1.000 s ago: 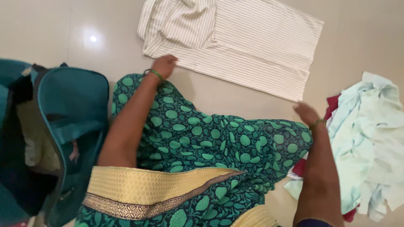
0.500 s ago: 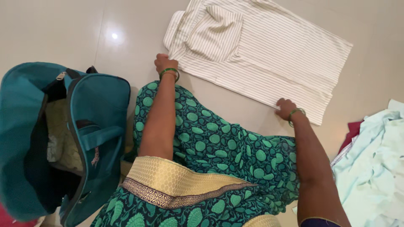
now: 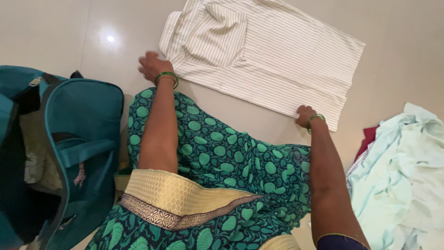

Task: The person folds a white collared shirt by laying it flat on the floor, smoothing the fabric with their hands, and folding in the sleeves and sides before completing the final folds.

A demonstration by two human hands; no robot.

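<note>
Far left, a teal duffel bag point(image 3: 69, 153) sits on the pale tiled floor point(image 3: 55, 37) with its zip gaping, something light-coloured showing inside the opening. Just right of it, the person's lap, draped in green patterned cloth with a gold border point(image 3: 217, 162), fills the middle of the view.

Up from that lap goes the left arm, green bangle at the wrist, and the left hand point(image 3: 151, 65) rests on the floor just beside the near-left corner of the striped shirt point(image 3: 268, 55). The fingers are spread, loose, gripping nothing; whether they actually touch the cloth edge, I cannot tell.

The shirt itself, cream with thin dark stripes, lies flat on the floor ahead of the knees, set at a slant, with one sleeve folded over the upper-left part of the body.

Across to the right hand point(image 3: 305, 115), also bangled: it is down at the shirt's near-right edge, close to the lower corner, fingers curled together and pinching the fabric at the hem.

Far right, a rumpled heap of pale mint-green clothes point(image 3: 402, 171) lies on the floor, well apart from the shirt, with a dark red garment point(image 3: 367, 139) peeking out beneath its left side.
</note>
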